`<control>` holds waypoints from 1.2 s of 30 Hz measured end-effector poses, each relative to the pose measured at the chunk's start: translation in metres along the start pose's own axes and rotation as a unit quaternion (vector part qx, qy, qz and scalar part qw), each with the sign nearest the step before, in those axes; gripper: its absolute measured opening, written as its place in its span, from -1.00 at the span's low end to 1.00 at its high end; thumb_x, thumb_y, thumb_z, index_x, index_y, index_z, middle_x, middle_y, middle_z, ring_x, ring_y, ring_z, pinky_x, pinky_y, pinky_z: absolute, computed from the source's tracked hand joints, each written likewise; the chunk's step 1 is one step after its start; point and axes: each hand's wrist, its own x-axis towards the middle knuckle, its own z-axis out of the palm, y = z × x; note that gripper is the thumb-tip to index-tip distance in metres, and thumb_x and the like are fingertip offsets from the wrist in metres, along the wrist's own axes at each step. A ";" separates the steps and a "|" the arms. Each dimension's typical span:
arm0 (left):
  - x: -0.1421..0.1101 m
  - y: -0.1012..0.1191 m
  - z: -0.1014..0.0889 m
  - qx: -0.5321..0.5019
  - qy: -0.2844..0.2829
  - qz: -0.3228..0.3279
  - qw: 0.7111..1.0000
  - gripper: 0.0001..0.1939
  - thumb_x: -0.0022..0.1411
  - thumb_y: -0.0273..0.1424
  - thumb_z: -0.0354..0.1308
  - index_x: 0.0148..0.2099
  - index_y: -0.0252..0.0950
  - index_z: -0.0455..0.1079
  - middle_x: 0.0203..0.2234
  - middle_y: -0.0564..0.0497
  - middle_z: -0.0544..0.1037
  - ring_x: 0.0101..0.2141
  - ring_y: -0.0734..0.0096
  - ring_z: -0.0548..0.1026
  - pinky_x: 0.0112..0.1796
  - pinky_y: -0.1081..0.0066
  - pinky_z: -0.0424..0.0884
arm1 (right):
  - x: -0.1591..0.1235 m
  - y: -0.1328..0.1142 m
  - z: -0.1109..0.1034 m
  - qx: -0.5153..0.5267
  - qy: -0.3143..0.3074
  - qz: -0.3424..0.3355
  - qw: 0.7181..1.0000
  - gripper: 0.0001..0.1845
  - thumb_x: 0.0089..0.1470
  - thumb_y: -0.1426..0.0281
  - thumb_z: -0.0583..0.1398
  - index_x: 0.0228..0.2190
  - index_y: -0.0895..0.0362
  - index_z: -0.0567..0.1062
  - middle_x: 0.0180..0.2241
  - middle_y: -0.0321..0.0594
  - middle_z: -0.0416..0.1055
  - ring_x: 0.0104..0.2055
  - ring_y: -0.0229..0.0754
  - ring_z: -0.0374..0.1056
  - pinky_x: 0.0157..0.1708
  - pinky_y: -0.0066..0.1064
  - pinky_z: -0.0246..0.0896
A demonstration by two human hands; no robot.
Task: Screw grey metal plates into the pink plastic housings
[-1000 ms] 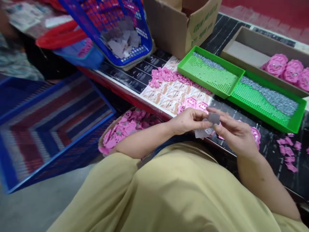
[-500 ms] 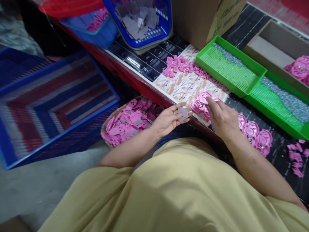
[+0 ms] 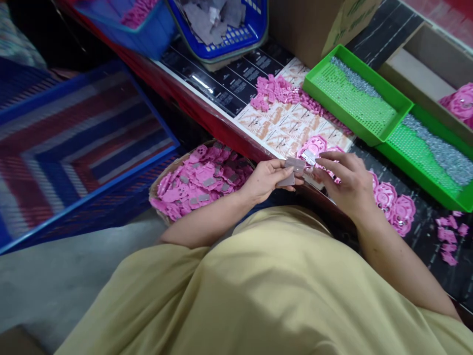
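My left hand (image 3: pixel 264 178) is closed on a small stack of grey flat plates (image 3: pixel 291 170) at the table's front edge. My right hand (image 3: pixel 345 180) reaches to the same stack, its fingertips pinching the top grey plate. Just behind the hands lies a pink round flower-shaped part (image 3: pixel 314 146) on the table. More pink round parts (image 3: pixel 393 202) lie to the right of my right hand.
A round basket of pink pieces (image 3: pixel 199 180) sits low at the left. Two green trays (image 3: pixel 354 98) hold small metal bits. A pile of small pink pieces (image 3: pixel 275 91), a blue basket of grey plates (image 3: pixel 221 22), cardboard boxes and blue crates (image 3: pixel 74 133) surround the spot.
My right hand set a grey plate down by the pink round part, then came back to the stack in my left hand. The view swung left and down.
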 end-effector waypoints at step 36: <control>0.012 -0.004 0.037 -0.079 -0.212 -0.103 0.969 -0.21 0.06 -0.45 0.51 0.31 -0.13 0.33 -0.22 0.04 0.64 -0.22 0.46 0.63 0.07 0.22 0.47 | -0.025 -0.004 -0.043 -0.025 0.010 -0.049 0.998 -0.70 0.08 0.47 0.36 -0.12 0.14 0.50 -0.16 -0.10 0.61 -0.09 0.00 0.49 -0.13 -0.20 0.31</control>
